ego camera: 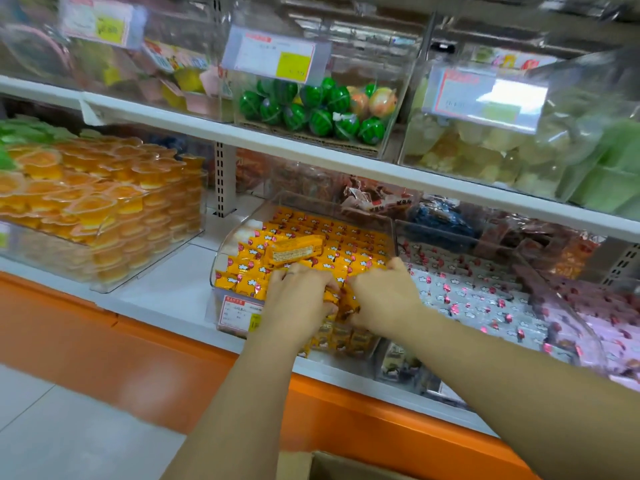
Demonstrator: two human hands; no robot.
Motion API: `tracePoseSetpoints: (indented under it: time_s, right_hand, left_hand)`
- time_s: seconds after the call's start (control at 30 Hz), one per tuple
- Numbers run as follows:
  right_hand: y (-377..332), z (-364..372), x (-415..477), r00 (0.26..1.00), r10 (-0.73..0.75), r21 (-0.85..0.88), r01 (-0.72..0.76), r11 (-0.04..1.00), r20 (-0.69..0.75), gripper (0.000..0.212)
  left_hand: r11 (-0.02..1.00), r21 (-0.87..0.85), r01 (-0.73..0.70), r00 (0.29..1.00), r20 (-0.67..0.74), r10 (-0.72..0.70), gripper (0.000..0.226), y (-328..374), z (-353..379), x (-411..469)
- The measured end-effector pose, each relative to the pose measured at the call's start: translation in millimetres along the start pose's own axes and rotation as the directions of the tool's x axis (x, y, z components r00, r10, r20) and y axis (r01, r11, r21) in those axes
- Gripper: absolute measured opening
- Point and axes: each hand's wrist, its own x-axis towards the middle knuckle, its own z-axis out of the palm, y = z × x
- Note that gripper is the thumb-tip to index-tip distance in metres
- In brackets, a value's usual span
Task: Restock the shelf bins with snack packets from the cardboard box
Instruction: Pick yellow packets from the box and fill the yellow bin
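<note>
Gripping clutch of yellow snack packets point(337, 303) at front of clear bin point(231, 247), left hand point(297, 299) and right hand point(382, 297) both curled round them. Looks nearly full; probably late for this bin. Cannot tell what remains in cardboard box point(346, 467) below.

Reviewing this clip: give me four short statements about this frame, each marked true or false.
1. The left hand and right hand both grip yellow packets in the clear bin. True.
2. The green balls lie on the lower shelf. False: they sit in a bin on the upper shelf.
3. The orange jelly cups are left of the clear bin. True.
4. The cardboard box stands on a shelf. False: it shows at the bottom edge, below the shelves.
</note>
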Motion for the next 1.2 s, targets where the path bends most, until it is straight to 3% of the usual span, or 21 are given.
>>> tracePoseSetpoints:
  time_s: [0.13, 0.23, 0.33, 0.4, 0.67, 0.8, 0.87, 0.93, 1.0, 1.07, 1.1, 1.13, 1.2]
  right_hand:
    - [16, -11, -4, 0.999, 0.015, 0.123, -0.009, 0.992, -0.048, 0.055]
    - [26, -19, -8, 0.994, 0.017, 0.165, 0.001, 0.986, -0.112, 0.056]
    - [26, -21, -12, 0.987, 0.005, 0.201, 0.028, 0.979, -0.161, 0.042]
    - [23, -21, -12, 0.982, -0.014, 0.209, 0.054, 0.976, -0.190, 0.034]
    - [17, -27, -6, 0.965, 0.028, 0.337, 0.064, 0.939, -0.261, 0.021]
    - [17, -27, -4, 0.977, 0.072, 0.507, 0.041, 0.861, -0.201, 0.014]
    - [15, -27, -5, 0.979, 0.116, 0.640, 0.019, 0.768, -0.168, 0.011]
    - [16, -31, -5, 0.972, 0.210, 0.815, -0.038, 0.578, -0.104, 0.017]
    - [18, -39, -4, 0.955, 0.291, 0.972, -0.123, 0.202, 0.060, 0.031]
    - [21, -48, -1, 0.928, 0.287, 0.963, -0.185, -0.194, 0.236, 0.037]
    - [22, -50, -1, 0.918, 0.273, 0.926, -0.194, -0.325, 0.288, 0.036]
    - [23, -51, -1, 0.912, 0.263, 0.899, -0.200, -0.389, 0.316, 0.034]
    - [24, -48, -2, 0.904, 0.261, 0.882, -0.208, -0.422, 0.338, 0.031]
  left_hand:
    - [0.996, -0.084, -0.013, 0.973, -0.230, -0.007, 0.030, -8, -20, -3]
    - [0.989, -0.100, 0.105, 0.897, -0.420, -0.137, 0.038, -33, -29, -2]
    - [0.964, -0.067, 0.256, 0.899, -0.349, -0.263, 0.051, -48, -25, -3]
    - [0.957, 0.008, 0.290, 0.902, -0.337, -0.271, 0.049, -47, -20, 0]
    - [0.953, -0.060, 0.298, 0.852, -0.434, -0.293, 0.025, -43, -13, 8]
    - [0.961, -0.145, 0.237, 0.837, -0.472, -0.277, 0.015, -39, -11, 3]
    - [0.968, -0.205, 0.143, 0.812, -0.534, -0.234, 0.016, -35, -13, 1]
    - [0.981, -0.192, -0.014, 0.764, -0.635, -0.113, 0.021, -32, -19, 1]
    - [0.985, -0.095, -0.146, 0.710, -0.703, 0.038, 0.025, -27, -22, -1]
    - [0.974, -0.029, -0.224, 0.690, -0.710, 0.137, 0.027, -23, -20, -4]
    - [0.966, -0.016, -0.256, 0.680, -0.714, 0.168, 0.028, -22, -18, -4]
    - [0.957, -0.009, -0.289, 0.667, -0.719, 0.195, 0.029, -21, -15, -5]
    - [0.937, -0.001, -0.350, 0.659, -0.711, 0.245, 0.034, -18, -11, -5]
